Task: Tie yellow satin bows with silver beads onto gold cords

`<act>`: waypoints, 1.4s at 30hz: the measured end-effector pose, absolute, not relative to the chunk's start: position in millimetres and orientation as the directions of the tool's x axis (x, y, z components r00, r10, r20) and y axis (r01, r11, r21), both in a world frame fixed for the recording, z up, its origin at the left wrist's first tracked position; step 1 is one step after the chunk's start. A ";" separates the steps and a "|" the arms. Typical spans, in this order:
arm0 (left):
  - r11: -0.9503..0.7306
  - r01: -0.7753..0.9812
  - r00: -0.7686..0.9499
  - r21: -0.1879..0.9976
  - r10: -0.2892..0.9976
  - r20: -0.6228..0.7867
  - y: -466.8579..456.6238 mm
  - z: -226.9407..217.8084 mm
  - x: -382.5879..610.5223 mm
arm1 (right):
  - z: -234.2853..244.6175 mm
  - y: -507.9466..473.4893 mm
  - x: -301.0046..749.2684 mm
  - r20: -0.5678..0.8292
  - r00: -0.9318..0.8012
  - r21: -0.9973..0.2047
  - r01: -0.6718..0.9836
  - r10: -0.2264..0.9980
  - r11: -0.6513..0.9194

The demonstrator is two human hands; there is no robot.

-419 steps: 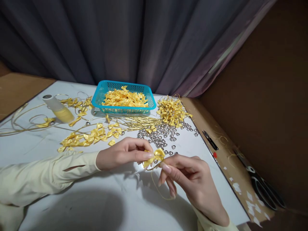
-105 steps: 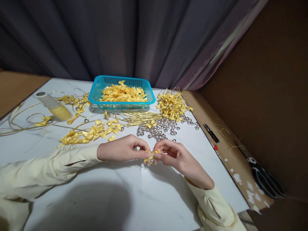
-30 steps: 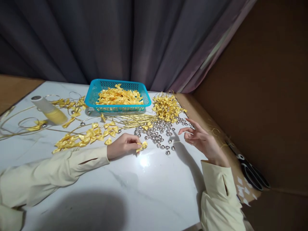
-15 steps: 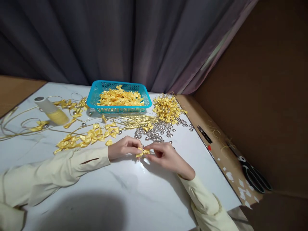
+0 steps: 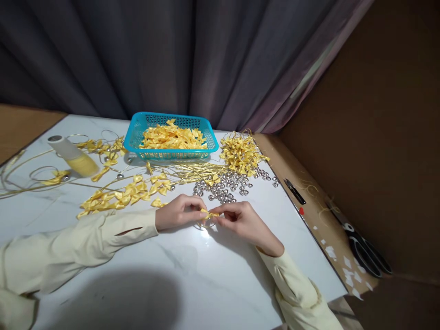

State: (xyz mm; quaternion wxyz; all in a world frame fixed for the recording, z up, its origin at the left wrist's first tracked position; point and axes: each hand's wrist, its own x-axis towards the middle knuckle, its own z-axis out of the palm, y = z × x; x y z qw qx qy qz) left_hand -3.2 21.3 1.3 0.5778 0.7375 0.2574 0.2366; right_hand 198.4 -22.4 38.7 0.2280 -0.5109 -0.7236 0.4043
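Between my two hands is a small yellow ribbon bow [image 5: 209, 214], with a thin gold cord loop [image 5: 206, 225] hanging below it. My left hand [image 5: 181, 211] pinches the bow's left side between thumb and fingers. On its right side, the thumb and fingertips of my right hand [image 5: 240, 219] are closed on the same bow. Just beyond my hands lie many silver heart-shaped beads [image 5: 227, 185]. Loose yellow bows [image 5: 130, 193] lie past my left hand, and a bundle of gold cords [image 5: 201, 172] stretches behind them.
A blue basket [image 5: 172, 155] of yellow bows stands at the back, left of a pile of corded bows [image 5: 242, 153]. A white-capped bottle with yellow contents [image 5: 82, 164] is at left. Black-handled scissors [image 5: 364, 250], thread snips [image 5: 294, 191] and paper scraps lie along the right edge.
The bow has turned in my fingers, and the gold loop now shows below it. Both hands stay close together in nearly the same place. The view has shifted slightly.
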 end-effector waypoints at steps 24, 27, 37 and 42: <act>-0.336 0.194 0.708 0.922 0.699 0.106 18.5 -2.4 -0.3 | 34.1 -21.4 198.5 -0.061 -0.328 -0.831 0.540 0.943 0.133; -0.326 0.206 0.703 0.923 0.705 0.092 18.4 -2.4 -0.2 | 34.0 -20.9 198.2 -0.074 -0.330 -0.842 0.527 0.941 0.118; -0.247 0.105 0.766 0.963 0.638 0.080 21.2 3.1 -0.2 | 34.1 -20.6 198.8 -0.074 -0.315 -0.922 0.383 0.946 0.055; -0.248 0.108 0.762 0.963 0.643 0.080 22.2 1.3 -0.5 | 36.3 -20.7 196.9 -0.072 -0.312 -0.896 0.437 0.947 0.076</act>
